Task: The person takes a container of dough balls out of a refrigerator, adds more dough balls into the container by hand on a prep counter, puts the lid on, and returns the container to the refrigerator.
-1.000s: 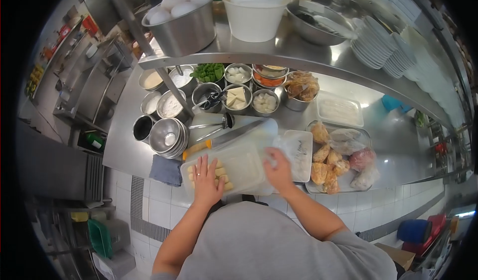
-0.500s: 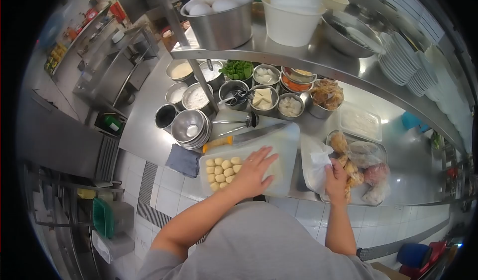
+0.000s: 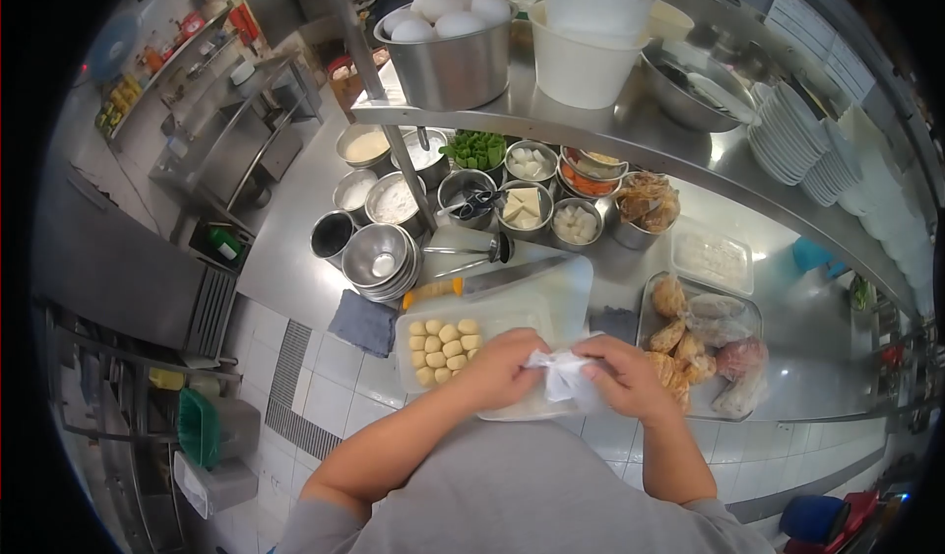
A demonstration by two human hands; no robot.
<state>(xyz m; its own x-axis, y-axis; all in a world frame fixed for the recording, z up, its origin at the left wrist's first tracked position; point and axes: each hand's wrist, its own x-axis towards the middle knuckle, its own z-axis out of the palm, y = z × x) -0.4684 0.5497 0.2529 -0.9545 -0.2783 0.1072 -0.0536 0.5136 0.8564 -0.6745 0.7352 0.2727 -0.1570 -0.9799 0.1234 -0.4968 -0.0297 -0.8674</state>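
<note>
1. The left hand (image 3: 504, 367) has its fingers curled in, pinching one side of a white plastic bag (image 3: 569, 381).
2. The right hand (image 3: 628, 379) pinches the bag's other side between thumb and fingers.
3. The bag is between both hands, just right of the dough pieces (image 3: 443, 349).
4. A knife (image 3: 522, 272) lies beyond them on the cutting board (image 3: 569, 288).

Both hands (image 3: 630, 377) gripping thin white plastic (image 3: 567, 379), pale round pieces (image 3: 433, 344) in a translucent tray (image 3: 504, 317), yellow-handled knife (image 3: 484, 281) beyond.
</note>
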